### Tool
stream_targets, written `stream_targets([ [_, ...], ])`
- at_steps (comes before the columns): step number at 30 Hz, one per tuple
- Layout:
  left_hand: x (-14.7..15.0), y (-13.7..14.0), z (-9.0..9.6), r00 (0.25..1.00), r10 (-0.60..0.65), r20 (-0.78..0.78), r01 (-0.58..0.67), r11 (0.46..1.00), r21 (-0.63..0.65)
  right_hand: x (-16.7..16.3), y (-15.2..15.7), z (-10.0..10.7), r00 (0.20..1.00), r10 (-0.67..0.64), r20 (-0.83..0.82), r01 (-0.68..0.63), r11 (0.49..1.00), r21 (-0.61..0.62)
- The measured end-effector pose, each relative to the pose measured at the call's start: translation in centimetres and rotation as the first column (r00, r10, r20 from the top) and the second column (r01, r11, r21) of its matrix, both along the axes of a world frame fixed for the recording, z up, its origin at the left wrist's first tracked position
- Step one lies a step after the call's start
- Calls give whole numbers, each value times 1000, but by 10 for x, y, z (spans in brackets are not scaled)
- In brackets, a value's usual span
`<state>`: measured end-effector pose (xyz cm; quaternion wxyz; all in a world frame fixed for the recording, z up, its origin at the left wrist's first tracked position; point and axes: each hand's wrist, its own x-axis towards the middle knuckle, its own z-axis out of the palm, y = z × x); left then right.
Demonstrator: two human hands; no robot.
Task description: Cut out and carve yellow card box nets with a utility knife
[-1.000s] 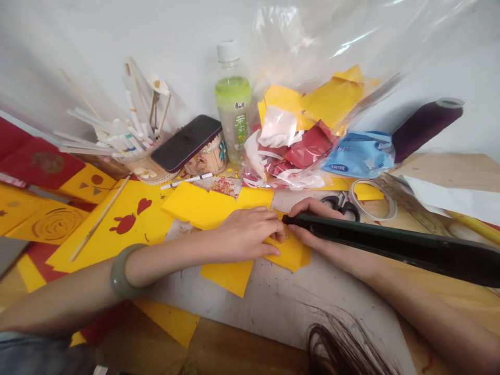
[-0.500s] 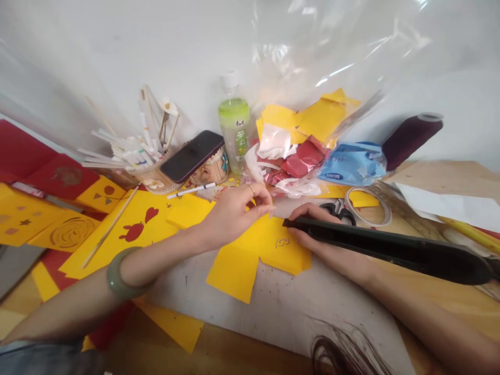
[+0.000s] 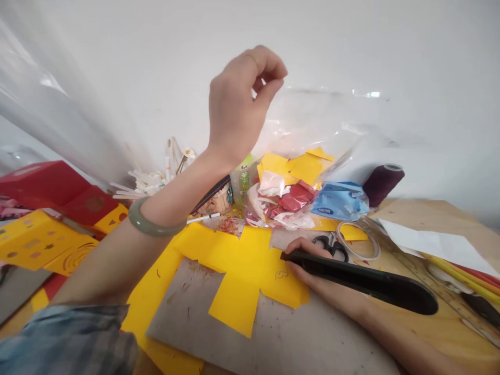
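— On the grey board (image 3: 320,333), head view, the only feed I have: what do you log?

— Yellow card (image 3: 242,260), flaps spread, small dark marks (image 3: 281,274) facing up. The board lies between it and the wooden table (image 3: 422,208); I judge it guards the wood.

— Right hand (image 3: 320,285)?

— Closed round one end of a long black tool (image 3: 371,285), tip over the card's right part. Grip sits close to the tip, likely for fine control. Tip touching the card: I cannot tell from my seat.

— Left hand (image 3: 238,104)?

— Held high in front of the wall, well apart from the card. Fingers curled, thumb and forefinger nearly meeting; whether a tiny piece is pinched there, I cannot tell. Up there, it leaves my sight of the card free.

— Nearby?

— Scissors (image 3: 335,245) and tape roll (image 3: 377,250), just beyond the right hand, probably parked for easy reach. Clear bag (image 3: 289,200) of scraps behind the card.
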<state>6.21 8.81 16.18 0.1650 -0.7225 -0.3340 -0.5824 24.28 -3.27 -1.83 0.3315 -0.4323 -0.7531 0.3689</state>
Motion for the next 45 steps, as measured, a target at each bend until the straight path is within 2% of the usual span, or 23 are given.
stream_targets([
  [4,0,10,6,978,4,-209,-40,986,-164,1,1,-3,1000,21,5,-22,1000,13],
  [7,-4,11,-1,971,-71,-226,28,982,-188,1,1,-4,999,31,-17,-31,1000,3],
  [9,-8,8,-5,972,-89,-218,54,986,-161,2,1,-4,999,35,-36,-36,999,-14],
  [10,-10,5,-7,972,-88,-217,66,992,-107,2,1,-3,998,36,-42,-37,999,-21],
  [12,-16,-9,-14,973,-84,-215,108,989,100,3,0,-2,998,32,-49,-33,999,-25],
  [14,-21,-32,-28,974,-84,-213,155,924,348,3,-1,1,999,3,-49,-4,1000,-22],
  [15,-23,-45,-38,968,-70,-243,157,919,363,3,-2,3,999,-16,-46,15,1000,-25],
  [16,-25,-60,-51,944,-74,-321,174,940,295,3,-2,4,998,-38,-43,36,999,-32],
  [18,-29,-89,-83,813,-246,-527,306,952,29,3,-2,6,997,-63,-35,61,997,-53],
  [19,-31,-101,-100,770,-294,-567,309,948,-72,3,-3,7,997,-69,-34,67,996,-61],
  [21,-34,-119,-134,704,-320,-634,186,945,-270,3,-3,6,997,-76,-28,74,994,-75],
  [22,-36,-125,-148,668,-337,-664,111,927,-358,3,-4,6,997,-78,-18,76,993,-88],
  [23,-38,-128,-160,630,-355,-691,2,890,-456,3,-4,6,997,-80,-7,79,991,-107],
  [25,-41,-130,-173,544,-437,-716,-174,776,-606,2,-5,5,998,-65,15,66,984,-166],
  [28,-45,-126,-176,458,-585,-669,-282,618,-734,3,-6,4,999,-29,16,32,970,-240],
  [31,-50,-122,-174,440,-670,-598,-276,533,-800,5,-6,3,999,-38,8,38,974,-221],
  [33,-53,-120,-176,450,-688,-569,-239,522,-819,7,-5,2,999,-54,-4,52,979,-198],
  [39,-56,-117,-180,439,-718,-540,-131,544,-829,6,-11,10,995,-72,69,78,993,-89],
  [45,-60,-102,-170,384,-767,-515,-58,536,-842,-1,-18,9,993,45,108,-32,993,-117],
])
